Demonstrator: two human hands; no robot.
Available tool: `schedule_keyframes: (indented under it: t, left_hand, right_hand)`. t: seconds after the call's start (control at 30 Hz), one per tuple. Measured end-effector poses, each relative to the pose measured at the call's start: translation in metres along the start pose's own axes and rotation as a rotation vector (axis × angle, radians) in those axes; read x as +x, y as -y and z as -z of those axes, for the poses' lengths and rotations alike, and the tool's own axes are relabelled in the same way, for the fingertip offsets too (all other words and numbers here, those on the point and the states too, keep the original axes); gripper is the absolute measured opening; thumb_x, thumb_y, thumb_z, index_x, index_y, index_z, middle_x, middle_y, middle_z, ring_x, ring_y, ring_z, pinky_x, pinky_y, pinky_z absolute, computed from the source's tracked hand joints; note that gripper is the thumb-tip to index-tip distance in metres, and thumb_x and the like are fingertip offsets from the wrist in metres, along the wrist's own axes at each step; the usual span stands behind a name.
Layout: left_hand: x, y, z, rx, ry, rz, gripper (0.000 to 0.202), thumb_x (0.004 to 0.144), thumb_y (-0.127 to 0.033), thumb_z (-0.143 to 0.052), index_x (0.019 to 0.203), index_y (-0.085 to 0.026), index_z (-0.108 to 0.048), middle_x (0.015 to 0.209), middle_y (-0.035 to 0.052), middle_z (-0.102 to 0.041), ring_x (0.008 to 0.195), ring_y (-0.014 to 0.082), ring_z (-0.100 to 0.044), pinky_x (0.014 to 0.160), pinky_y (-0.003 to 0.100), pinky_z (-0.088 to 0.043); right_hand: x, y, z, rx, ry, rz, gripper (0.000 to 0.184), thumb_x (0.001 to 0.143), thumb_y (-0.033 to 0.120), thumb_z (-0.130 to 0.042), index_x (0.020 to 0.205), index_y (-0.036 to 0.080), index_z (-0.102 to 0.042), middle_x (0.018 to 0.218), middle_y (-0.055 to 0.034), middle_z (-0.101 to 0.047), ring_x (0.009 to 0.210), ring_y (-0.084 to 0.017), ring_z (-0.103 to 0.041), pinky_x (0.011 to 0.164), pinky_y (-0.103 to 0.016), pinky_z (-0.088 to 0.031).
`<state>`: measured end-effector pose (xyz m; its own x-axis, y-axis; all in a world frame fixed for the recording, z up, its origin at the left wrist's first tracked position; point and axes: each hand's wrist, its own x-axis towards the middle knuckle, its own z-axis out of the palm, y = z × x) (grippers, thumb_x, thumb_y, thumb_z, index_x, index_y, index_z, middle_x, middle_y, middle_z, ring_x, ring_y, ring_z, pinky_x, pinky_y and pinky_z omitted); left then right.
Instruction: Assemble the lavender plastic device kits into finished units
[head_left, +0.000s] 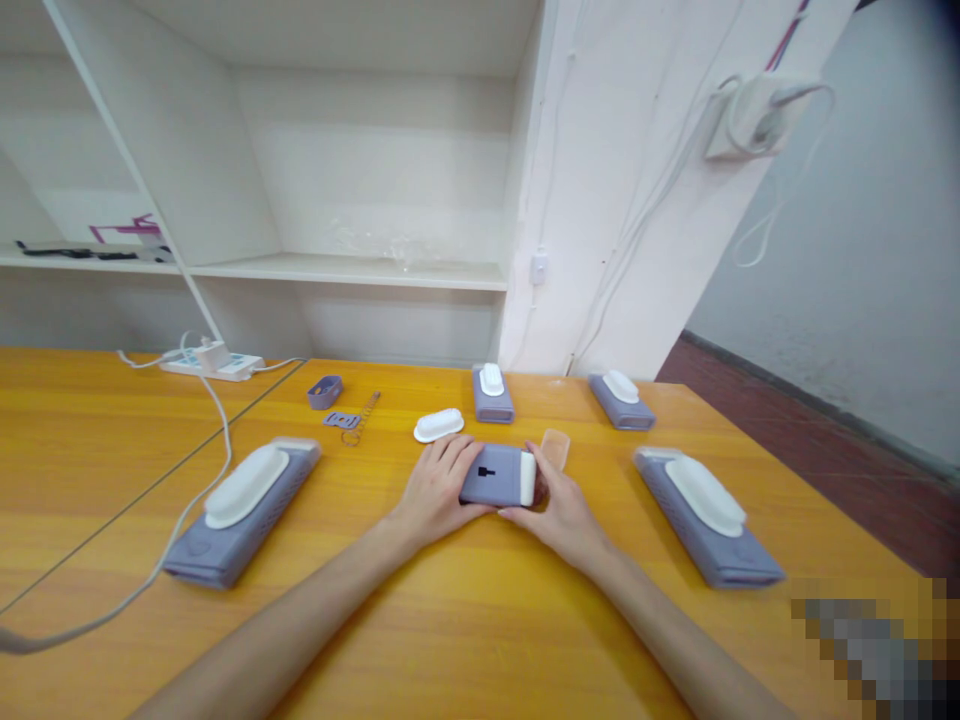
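Note:
Between both hands lies a purple-grey plastic case (491, 478) with a white end and a small black mark on its face. My left hand (439, 490) grips its left end, fingers over the top and thumb along the near edge. At the white end, my right hand (566, 515) has its fingers curled round the case; part of them is hidden. Just beyond the hands are a white oval piece (439, 426) and a translucent orange-tinted piece (556, 447). Farther left lie a coil spring (366, 418), a flat purple plate (343, 421) and a small purple cup-like part (325, 393).
Similar purple cases with white oval pieces on top stand at left (244, 512), right (709, 518), back middle (493, 408) and back right (622, 402). A power strip (214, 362) and its white cable (217, 490) cross the left of the wooden table (465, 640).

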<state>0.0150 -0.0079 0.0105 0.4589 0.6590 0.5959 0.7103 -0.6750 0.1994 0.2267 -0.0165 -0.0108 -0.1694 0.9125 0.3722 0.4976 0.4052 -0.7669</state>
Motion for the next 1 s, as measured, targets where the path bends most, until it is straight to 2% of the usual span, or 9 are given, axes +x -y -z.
schedule_keyframes:
  t: [0.27,0.47,0.6,0.67,0.73,0.83,0.9,0.93,1.0]
  left_hand:
    - [0.001,-0.001,0.002,-0.006,-0.001,-0.007,0.069,0.069,-0.051,-0.064,0.125,-0.021,-0.039,0.120,0.0118,-0.051,0.112,0.0293,-0.045,0.097,0.049,-0.037]
    - [0.001,0.000,0.000,-0.003,0.010,-0.027,0.068,0.070,-0.049,-0.064,0.126,-0.021,-0.038,0.122,0.0112,-0.051,0.114,0.0293,-0.044,0.099,0.049,-0.035]
    - [0.002,0.001,0.000,-0.014,-0.011,-0.013,0.068,0.069,-0.050,-0.065,0.124,-0.020,-0.040,0.121,0.0114,-0.051,0.114,0.0286,-0.044,0.099,0.048,-0.036]
    - [0.002,0.001,0.000,-0.032,-0.046,0.040,0.068,0.068,-0.052,-0.064,0.123,-0.019,-0.041,0.119,0.0120,-0.051,0.112,0.0282,-0.045,0.097,0.047,-0.037]
    - [0.003,0.002,0.000,-0.046,-0.082,0.095,0.068,0.067,-0.053,-0.065,0.122,-0.019,-0.042,0.119,0.0123,-0.051,0.112,0.0277,-0.045,0.096,0.046,-0.038]
    - [0.003,0.001,0.001,-0.067,-0.084,0.093,0.068,0.066,-0.053,-0.066,0.121,-0.020,-0.042,0.118,0.0116,-0.051,0.111,0.0277,-0.046,0.096,0.046,-0.039]
    - [0.003,0.001,0.001,-0.085,-0.088,0.086,0.069,0.066,-0.052,-0.066,0.122,-0.020,-0.041,0.118,0.0113,-0.051,0.111,0.0274,-0.046,0.096,0.046,-0.038]
    - [0.002,0.001,0.001,-0.091,-0.096,0.096,0.070,0.066,-0.052,-0.066,0.122,-0.020,-0.040,0.117,0.0113,-0.051,0.111,0.0272,-0.046,0.096,0.045,-0.038]
    - [0.003,0.002,0.001,-0.093,-0.118,0.136,0.069,0.066,-0.052,-0.067,0.121,-0.020,-0.041,0.116,0.0111,-0.052,0.110,0.0268,-0.047,0.095,0.044,-0.039]
  right_hand:
    - [0.002,0.005,0.003,0.000,0.029,0.007,0.077,0.061,0.034,-0.074,0.130,0.022,-0.041,0.118,-0.0081,-0.057,0.100,-0.025,-0.058,0.087,-0.040,-0.047]
    - [-0.001,-0.002,0.000,-0.009,0.045,0.021,0.087,0.065,0.033,-0.072,0.139,0.022,-0.028,0.126,-0.0104,-0.052,0.113,-0.028,-0.051,0.096,-0.046,-0.040]
    - [-0.004,0.001,-0.001,-0.079,0.032,0.098,0.081,0.074,0.035,-0.064,0.142,0.023,-0.021,0.131,-0.0100,-0.048,0.116,-0.026,-0.049,0.096,-0.043,-0.040]
    - [-0.006,0.006,-0.001,-0.146,-0.025,0.161,0.073,0.079,0.035,-0.059,0.141,0.024,-0.023,0.131,-0.0090,-0.048,0.117,-0.024,-0.048,0.097,-0.041,-0.039]
    - [-0.007,0.011,0.000,-0.259,-0.102,0.235,0.060,0.081,0.036,-0.056,0.136,0.024,-0.036,0.131,-0.0086,-0.048,0.116,-0.025,-0.047,0.097,-0.041,-0.038]
    - [-0.009,0.018,0.006,-0.484,-0.255,0.228,0.027,0.083,0.035,-0.052,0.104,0.025,-0.064,0.127,-0.0068,-0.049,0.111,-0.029,-0.045,0.092,-0.047,-0.035]
    - [-0.007,0.019,0.012,-0.603,-0.368,0.146,0.025,0.086,0.033,-0.045,0.088,0.023,-0.068,0.125,-0.0071,-0.050,0.110,-0.030,-0.042,0.089,-0.048,-0.033]
    - [-0.006,0.018,0.015,-0.643,-0.405,0.104,0.027,0.087,0.032,-0.042,0.089,0.023,-0.068,0.124,-0.0083,-0.050,0.109,-0.030,-0.042,0.087,-0.048,-0.033]
    - [-0.002,0.014,0.019,-0.716,-0.436,0.036,0.029,0.087,0.033,-0.042,0.103,0.023,-0.064,0.124,-0.0117,-0.047,0.109,-0.031,-0.041,0.085,-0.047,-0.034]
